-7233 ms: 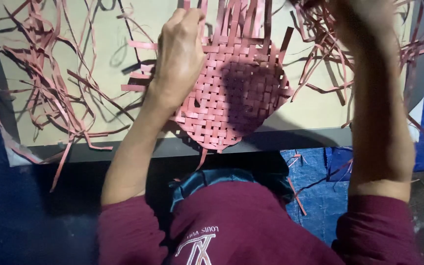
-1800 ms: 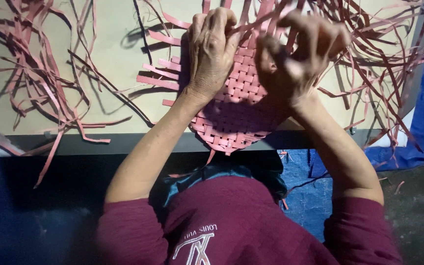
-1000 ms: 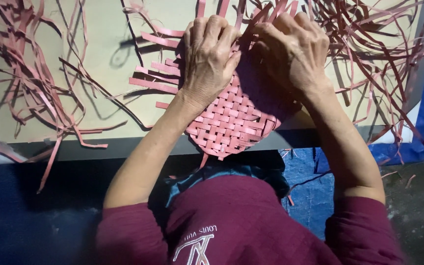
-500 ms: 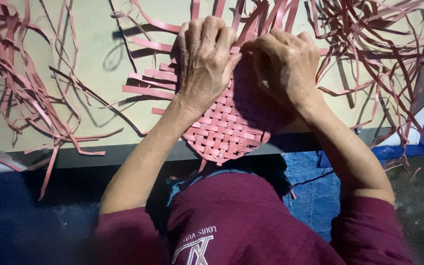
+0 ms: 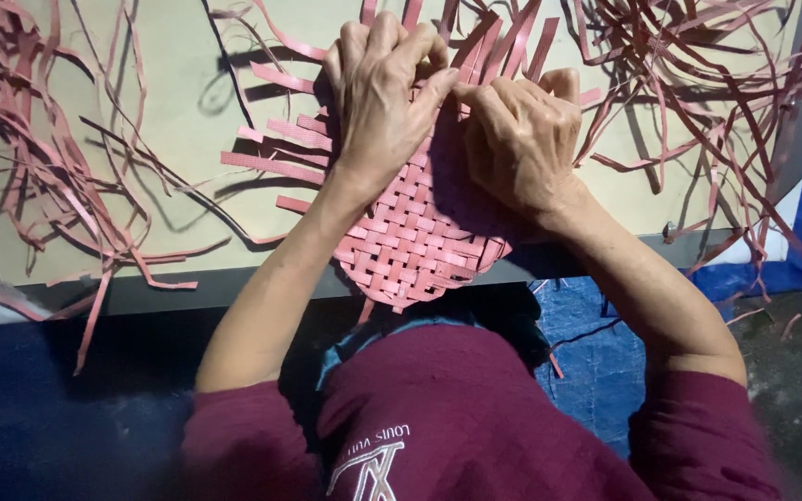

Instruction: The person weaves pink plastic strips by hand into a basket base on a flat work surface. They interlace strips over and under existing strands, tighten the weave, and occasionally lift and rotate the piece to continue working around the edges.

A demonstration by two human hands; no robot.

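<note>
Hands both rest on a woven mat (image 5: 424, 237) of pink strips, lying at the near edge of a pale board (image 5: 169, 121). Left hand (image 5: 384, 97) presses palm down on the mat's upper left, fingers curled over loose strip ends. Right hand (image 5: 522, 139) sits just beside it, knuckles bent, fingertips tucked under; whether it pinches a strip cannot be told. Loose pink strips (image 5: 689, 83) lie scattered across the board on both sides.
</note>
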